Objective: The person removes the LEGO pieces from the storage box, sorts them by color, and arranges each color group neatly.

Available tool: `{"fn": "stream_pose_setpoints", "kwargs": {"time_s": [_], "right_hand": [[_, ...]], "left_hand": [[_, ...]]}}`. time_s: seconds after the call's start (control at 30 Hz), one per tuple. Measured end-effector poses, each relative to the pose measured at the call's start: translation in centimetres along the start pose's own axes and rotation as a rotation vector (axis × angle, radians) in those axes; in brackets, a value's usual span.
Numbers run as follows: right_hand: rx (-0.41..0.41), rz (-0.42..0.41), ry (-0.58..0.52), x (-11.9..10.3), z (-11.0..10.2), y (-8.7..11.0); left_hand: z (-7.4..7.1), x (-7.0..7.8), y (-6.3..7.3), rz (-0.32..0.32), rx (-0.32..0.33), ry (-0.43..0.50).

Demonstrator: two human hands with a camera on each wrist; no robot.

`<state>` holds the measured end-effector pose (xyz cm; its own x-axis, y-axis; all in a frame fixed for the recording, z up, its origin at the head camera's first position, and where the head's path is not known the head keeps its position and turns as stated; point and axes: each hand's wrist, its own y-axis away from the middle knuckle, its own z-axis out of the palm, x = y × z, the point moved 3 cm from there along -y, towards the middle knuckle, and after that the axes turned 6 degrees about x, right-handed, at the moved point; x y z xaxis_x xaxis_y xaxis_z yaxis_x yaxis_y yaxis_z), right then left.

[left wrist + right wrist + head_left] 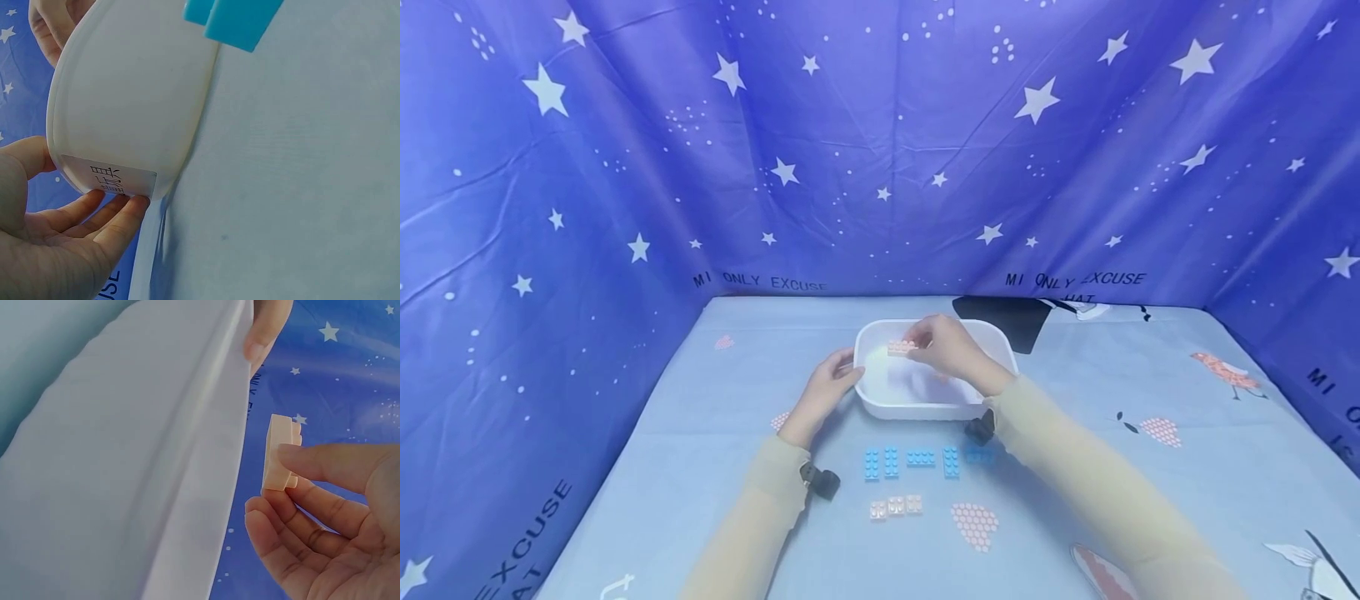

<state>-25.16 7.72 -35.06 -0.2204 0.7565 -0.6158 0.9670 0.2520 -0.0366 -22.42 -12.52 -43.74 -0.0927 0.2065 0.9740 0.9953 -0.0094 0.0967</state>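
Note:
A white plastic box (917,412) stands on the table, and my left hand (823,396) holds its left end. The left wrist view shows the thumb at the rim and the fingers against the labelled outer wall (137,75). Over the inside of the box, my right hand (951,348) pinches a peach building brick (898,347) between thumb and fingers. Its studs and side show in the right wrist view, where the brick (279,456) appears beyond the box rim. A faint orange patch shows inside the box below the right hand, too blurred to tell.
In front of the box lies a row of several blue bricks (921,458), the rightmost near my right wrist. Closer to me are three pale pink bricks (896,505) side by side. A patterned cloth (700,500) covers the table; a starry blue curtain (880,150) hangs behind.

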Motion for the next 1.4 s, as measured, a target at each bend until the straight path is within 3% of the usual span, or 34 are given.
{"fn": "stream_pose_setpoints", "kwargs": {"time_s": [0.4, 0.77, 1.4], "right_hand": [[0.031, -0.052, -0.015, -0.5, -1.1, 2.2], [0.141, -0.16, -0.034, 0.0, -1.9, 5.7], [0.192, -0.184, -0.076, 1.1, -1.7, 10.4]], "left_hand": [[-0.2, 0.0, -0.1, 0.0, 0.003, 0.0], [0.1, 0.1, -0.1, 0.004, 0.002, 0.002], [0.0, 0.0, 0.1, -0.006, 0.003, -0.006]]}}
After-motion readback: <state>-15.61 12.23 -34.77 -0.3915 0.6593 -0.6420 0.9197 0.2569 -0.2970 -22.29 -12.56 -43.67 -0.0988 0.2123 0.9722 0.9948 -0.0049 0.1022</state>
